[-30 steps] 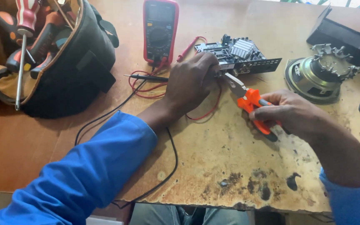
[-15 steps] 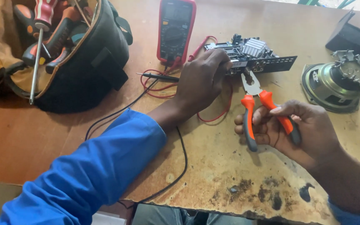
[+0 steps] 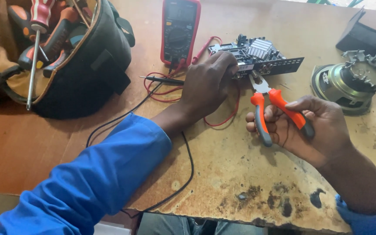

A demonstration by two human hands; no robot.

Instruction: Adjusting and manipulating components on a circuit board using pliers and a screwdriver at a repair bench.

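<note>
The circuit board (image 3: 257, 58) lies near the worktop's far edge, rigid but fragile (best held by its edges, clear of the components and finned heatsink). The left hand (image 3: 207, 82) presses its near-left corner, fingers curled. The right hand (image 3: 310, 128) grips orange-handled pliers (image 3: 275, 106), their tip just beside the board. A red multimeter (image 3: 179, 30) sits left.

on my feed both arms wear long, bright blue fabric sleeves. the left sleeve (image 3: 88, 182) is loose and creased, its cuff ending at the wrist. only a small piece of the right sleeve (image 3: 366, 217) shows. the left hand (image 3: 207, 85) and right hand (image 3: 310, 128) are bare, ungloved.
</note>
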